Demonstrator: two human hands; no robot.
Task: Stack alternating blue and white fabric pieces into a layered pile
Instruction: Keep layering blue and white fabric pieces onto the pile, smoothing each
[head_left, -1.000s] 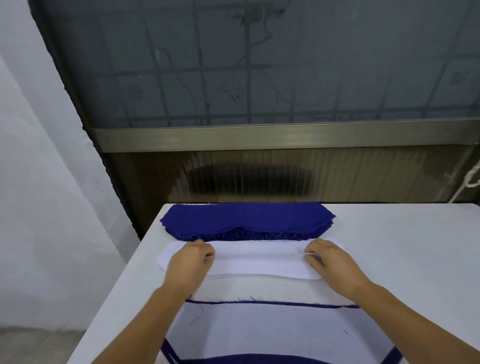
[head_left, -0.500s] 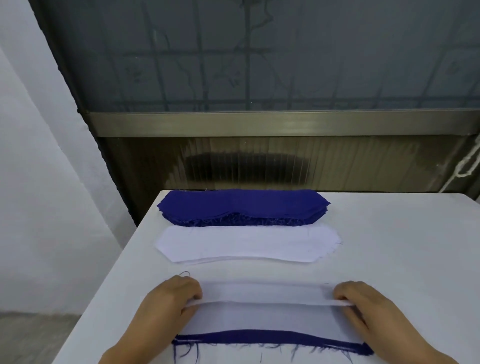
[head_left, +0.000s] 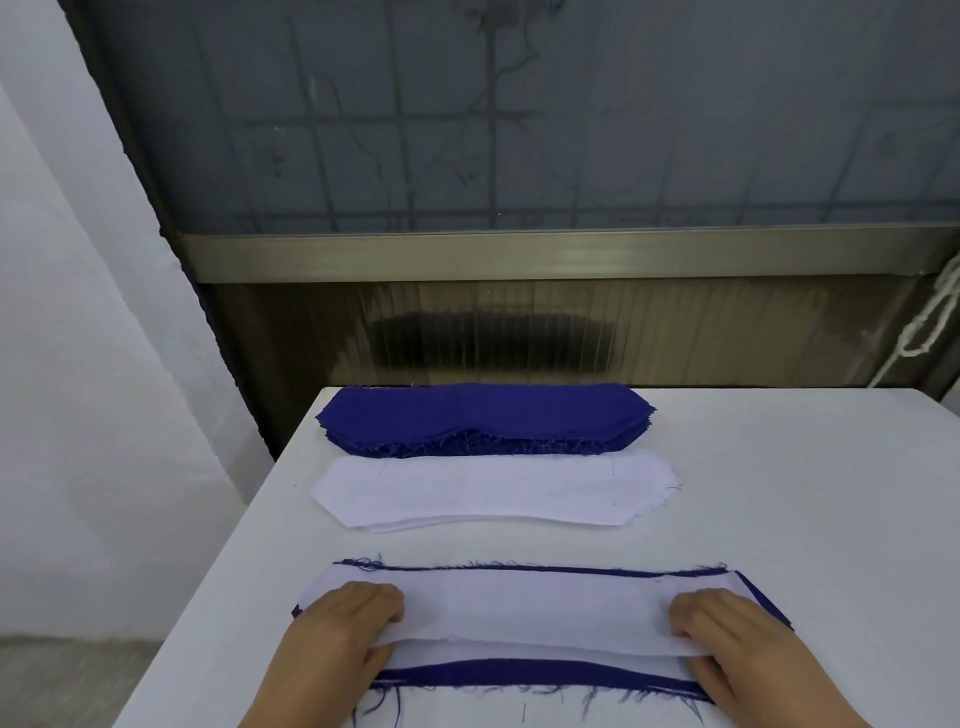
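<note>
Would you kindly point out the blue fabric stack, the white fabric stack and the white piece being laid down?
blue fabric stack (head_left: 483, 415), head view, middle of its top layer.
white fabric stack (head_left: 493, 491), head view, centre of its top piece.
white piece (head_left: 535, 608), head view, bare middle between both hands.

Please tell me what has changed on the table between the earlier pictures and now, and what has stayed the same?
Both hands took one white fabric piece from the white fabric stack and drew it toward the person, onto the layered blue-and-white pile. The left hand and right hand now hold its ends there. The blue fabric stack and the white table stayed as they were.
</note>
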